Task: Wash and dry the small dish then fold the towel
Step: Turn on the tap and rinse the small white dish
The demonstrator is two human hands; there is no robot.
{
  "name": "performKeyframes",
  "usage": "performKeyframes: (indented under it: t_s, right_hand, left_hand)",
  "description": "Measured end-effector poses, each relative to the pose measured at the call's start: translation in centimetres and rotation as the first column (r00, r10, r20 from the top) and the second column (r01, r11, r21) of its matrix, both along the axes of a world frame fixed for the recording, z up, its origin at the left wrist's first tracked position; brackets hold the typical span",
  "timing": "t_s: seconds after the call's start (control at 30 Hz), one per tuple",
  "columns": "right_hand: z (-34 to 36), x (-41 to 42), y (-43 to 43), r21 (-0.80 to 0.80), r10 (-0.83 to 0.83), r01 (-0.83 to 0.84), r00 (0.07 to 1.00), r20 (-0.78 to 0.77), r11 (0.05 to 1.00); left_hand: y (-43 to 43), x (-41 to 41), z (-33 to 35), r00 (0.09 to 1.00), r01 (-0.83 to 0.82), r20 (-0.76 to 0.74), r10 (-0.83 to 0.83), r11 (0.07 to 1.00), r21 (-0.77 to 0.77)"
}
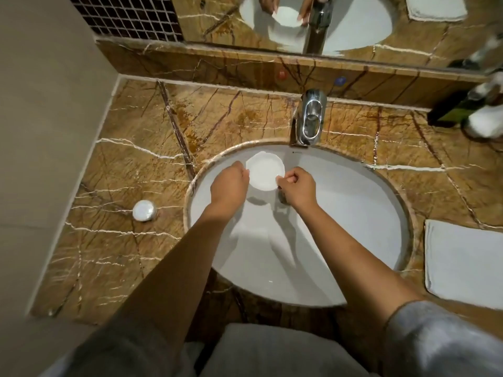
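A small white round dish (265,171) is held over the back of the white oval sink (340,213), just in front of the chrome tap (310,118). My left hand (230,186) grips its left rim. My right hand (296,186) pinches its right rim with curled fingers. The dish faces up toward me. No water is visibly running from the tap. A folded white towel (465,262) lies flat on the brown marble counter (136,159) to the right of the sink.
A small round white-lidded container (144,210) stands on the counter left of the sink. Dark bottles and a white object (473,112) sit at the back right corner. A mirror (326,20) runs along the back wall. A plain wall closes the left side.
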State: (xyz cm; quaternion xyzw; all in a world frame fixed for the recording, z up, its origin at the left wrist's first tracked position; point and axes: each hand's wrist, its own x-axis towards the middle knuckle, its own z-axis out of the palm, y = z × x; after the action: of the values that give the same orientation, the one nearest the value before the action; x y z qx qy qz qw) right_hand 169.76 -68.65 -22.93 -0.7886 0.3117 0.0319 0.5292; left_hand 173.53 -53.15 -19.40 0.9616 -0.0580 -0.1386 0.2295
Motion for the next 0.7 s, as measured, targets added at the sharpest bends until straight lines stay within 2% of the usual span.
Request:
performKeyframes:
  t_s: [0.23, 0.3, 0.4, 0.53, 0.7]
  right_hand:
    - [0.4, -7.3, -5.1, -0.061, 0.067, -0.066, 0.998, 0.006, 0.996]
    - [0.3, -8.6, -6.3, -0.107, 0.071, -0.067, 0.997, 0.032, 0.992]
    - [0.3, -9.0, -6.4, -0.186, 0.094, -0.081, 0.994, 0.059, 0.979]
    - [0.6, -10.0, -7.3, -0.286, 0.098, -0.053, 0.984, 0.147, 0.957]
    - [0.4, -10.4, -7.8, -0.290, 0.069, 0.005, 0.967, 0.244, 0.957]
  left_hand:
    - [-3.2, -7.1, -1.5, 0.987, 0.049, -0.137, -0.089, 0.962, -0.268]
    - [-4.2, -7.8, -1.4, 0.982, 0.076, -0.145, -0.121, 0.955, -0.287]
    - [-4.2, -7.6, -1.3, 0.986, 0.124, -0.080, -0.150, 0.956, -0.267]
    - [-4.7, -8.1, -1.0, 0.962, 0.272, 0.067, -0.264, 0.940, -0.204]
    - [-5.1, -8.7, -1.6, 0.961, 0.264, 0.141, -0.236, 0.937, -0.228]
